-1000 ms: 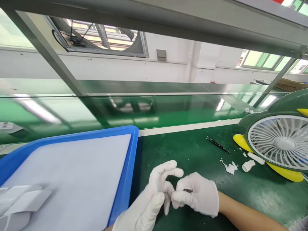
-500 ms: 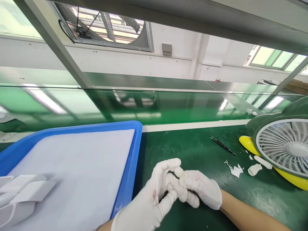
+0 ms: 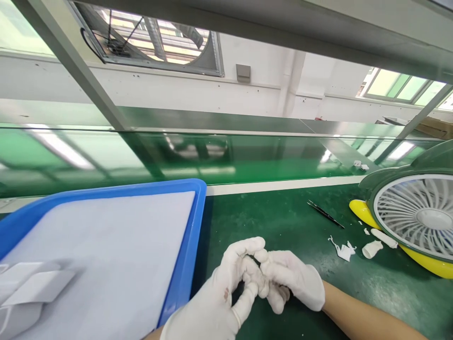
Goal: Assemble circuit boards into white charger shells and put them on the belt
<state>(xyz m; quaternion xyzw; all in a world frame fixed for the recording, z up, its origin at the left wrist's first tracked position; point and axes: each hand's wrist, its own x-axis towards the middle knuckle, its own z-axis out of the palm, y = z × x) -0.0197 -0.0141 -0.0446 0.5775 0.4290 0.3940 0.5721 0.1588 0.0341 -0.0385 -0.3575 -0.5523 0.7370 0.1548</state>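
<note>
Both of my hands wear white gloves and meet above the green work surface (image 3: 255, 212). My left hand (image 3: 226, 288) curls its fingers inward, with a small brownish stain on the glove. Against its fingertips, my right hand (image 3: 293, 278) is closed in a pinch. Whatever lies between the fingers is hidden, or too small and white to tell from the gloves. To the right of my hands lie black tweezers (image 3: 325, 214), a torn white scrap (image 3: 342, 250) and a short white tube-like piece (image 3: 372, 249).
A blue tray (image 3: 198, 222) lined with a white sheet stands at the left, with several white folded strips (image 3: 38, 288) on it. At the right is a green fan (image 3: 421, 212) with yellow feet. A raised green ledge (image 3: 262, 160) runs along the back.
The fingers of my right hand have curled further in and lower. Both hands stay together in nearly the same place. The view has shifted slightly.
</note>
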